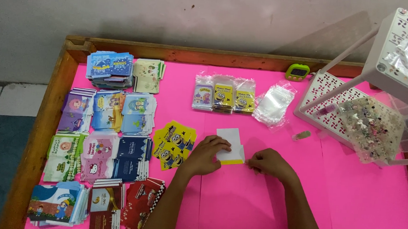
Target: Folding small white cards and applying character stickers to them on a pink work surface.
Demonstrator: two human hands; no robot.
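My left hand (206,154) rests on a small paper envelope (231,145), white with a yellow lower edge, lying flat on the pink table cover (351,201). Its fingers press the envelope's left side. My right hand (270,163) pinches the envelope's right bottom corner with closed fingertips. Just left of my left hand lies a fanned stack of yellow cartoon envelopes (173,143).
Many stacks of printed envelopes (101,141) fill the table's left side. Three filled clear packets (224,94) and a pile of empty clear sleeves (274,102) lie behind. A white plastic rack (373,83) with a bag of small trinkets (370,128) stands right. A green timer (297,72) sits at the wooden rim.
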